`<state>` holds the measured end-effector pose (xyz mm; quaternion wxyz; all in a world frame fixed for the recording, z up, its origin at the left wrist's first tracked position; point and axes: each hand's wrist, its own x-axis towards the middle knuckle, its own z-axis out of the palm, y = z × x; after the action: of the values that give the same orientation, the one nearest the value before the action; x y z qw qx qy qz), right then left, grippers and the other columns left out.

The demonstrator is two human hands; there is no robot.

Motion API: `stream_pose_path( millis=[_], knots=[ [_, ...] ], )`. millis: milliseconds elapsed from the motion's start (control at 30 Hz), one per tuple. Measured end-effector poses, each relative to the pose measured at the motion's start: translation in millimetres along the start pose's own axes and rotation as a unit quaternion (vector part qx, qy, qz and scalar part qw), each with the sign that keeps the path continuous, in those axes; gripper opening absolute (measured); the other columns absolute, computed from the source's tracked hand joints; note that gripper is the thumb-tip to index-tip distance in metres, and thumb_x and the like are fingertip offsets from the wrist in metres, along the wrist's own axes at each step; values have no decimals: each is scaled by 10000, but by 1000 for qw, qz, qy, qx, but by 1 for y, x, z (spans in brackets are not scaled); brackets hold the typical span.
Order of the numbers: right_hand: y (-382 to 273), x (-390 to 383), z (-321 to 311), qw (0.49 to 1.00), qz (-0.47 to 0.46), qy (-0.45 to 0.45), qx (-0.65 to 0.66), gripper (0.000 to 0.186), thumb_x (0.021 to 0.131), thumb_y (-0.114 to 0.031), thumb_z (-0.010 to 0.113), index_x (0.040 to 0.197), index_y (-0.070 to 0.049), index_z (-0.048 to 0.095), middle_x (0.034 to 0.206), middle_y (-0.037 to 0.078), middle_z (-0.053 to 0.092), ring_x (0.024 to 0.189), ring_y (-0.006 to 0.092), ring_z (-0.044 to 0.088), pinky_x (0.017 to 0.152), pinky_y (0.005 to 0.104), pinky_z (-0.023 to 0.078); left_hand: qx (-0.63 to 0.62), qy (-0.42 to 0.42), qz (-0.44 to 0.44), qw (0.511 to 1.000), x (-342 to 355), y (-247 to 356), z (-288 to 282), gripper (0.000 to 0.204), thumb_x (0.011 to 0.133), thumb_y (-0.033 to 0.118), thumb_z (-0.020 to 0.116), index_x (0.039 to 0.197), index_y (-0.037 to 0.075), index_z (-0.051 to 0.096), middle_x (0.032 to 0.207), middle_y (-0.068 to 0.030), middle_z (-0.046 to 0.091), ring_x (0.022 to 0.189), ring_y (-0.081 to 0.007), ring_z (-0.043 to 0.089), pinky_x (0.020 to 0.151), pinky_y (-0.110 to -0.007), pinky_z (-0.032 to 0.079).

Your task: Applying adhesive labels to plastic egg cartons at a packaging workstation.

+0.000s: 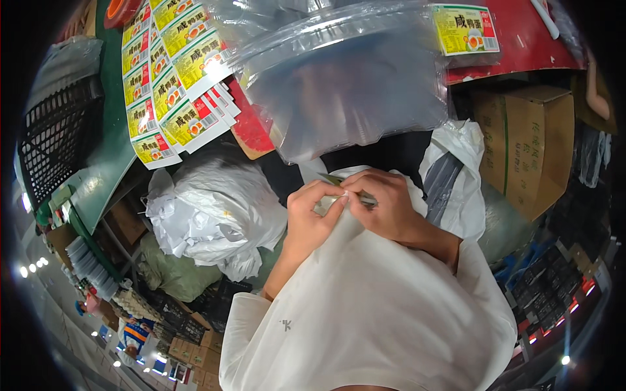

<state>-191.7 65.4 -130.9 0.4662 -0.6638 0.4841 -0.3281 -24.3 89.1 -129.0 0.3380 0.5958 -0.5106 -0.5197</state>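
Close in front of my white shirt, my left hand [312, 210] and my right hand [386, 203] meet with their fingertips pinched together. Between them is a small piece [345, 194], white where it shows; a green-yellow edge [331, 177] peeks out just beyond the fingers. What kind of thing it is stays mostly hidden. Ahead of both hands, a stack of clear plastic bags [355, 98] hangs over the table's near edge. Sheets of yellow, red and white labels [189, 120] lie to the left of the bags.
A white plastic bag stuffed with paper scraps [212, 212] stands left of my hands; another white bag [460, 176] is at right. Farther right is a cardboard box [531, 143]. The red tabletop [521, 55] carries a bagged label pack [464, 29]. A black crate [59, 140] is far left.
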Motion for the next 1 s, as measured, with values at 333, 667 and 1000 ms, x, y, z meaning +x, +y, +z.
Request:
stream_pose_path(
  millis=[333,667,1000],
  knots=[
    [2,0,-9,911,301,-11,283,76,895,-21,562,879,27,619,929,86,658,825,168,651,771,301,528,-30,45,55,997,8,-4,-5,270,653,66,796,661,39,527,588,-39,468,544,-196,457,970,-393,404],
    [59,-15,-83,865,243,302,317,91,918,-42,519,867,-5,584,888,70,625,794,124,560,751,272,471,-81,277,124,949,-6,-2,-51,155,584,-55,526,708,-2,450,753,-102,502,764,-218,496,742,-312,432],
    [-17,16,-21,995,-99,19,-20,169,701,31,693,851,-20,635,987,107,686,836,246,679,731,336,553,-81,43,25,995,11,34,-22,148,723,34,703,710,22,557,486,22,284,456,-56,314,444,-231,252]
  ],
)
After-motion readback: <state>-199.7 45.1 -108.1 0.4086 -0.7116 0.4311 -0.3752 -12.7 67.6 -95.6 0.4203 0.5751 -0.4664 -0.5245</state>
